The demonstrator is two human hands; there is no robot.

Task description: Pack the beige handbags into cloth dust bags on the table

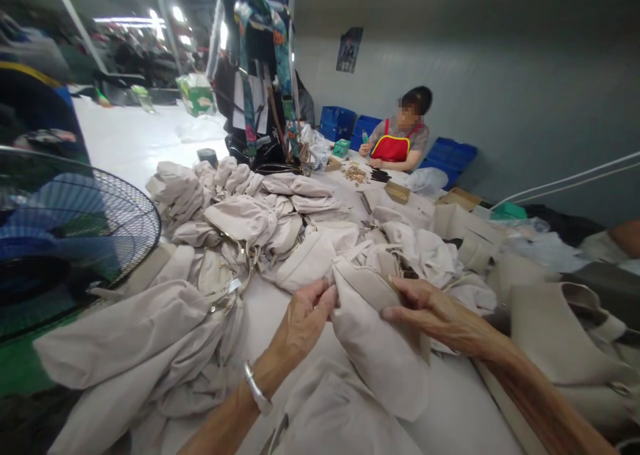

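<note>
A beige fabric bag point(373, 338) is held up over the white table point(450, 408) between both hands. My left hand point(307, 318), with a silver bracelet on its wrist, pinches the bag's left upper edge. My right hand point(430, 311) grips the bag's top right edge, fingers curled over the fabric. More beige bags lie heaped right behind the held one.
A large pile of beige bags point(240, 221) covers the table's left and middle. A black fan point(65, 235) stands at the left. Stiffer beige bags point(565, 335) sit at the right. A person in a red apron point(397, 141) sits at the far end beside blue crates point(450, 155).
</note>
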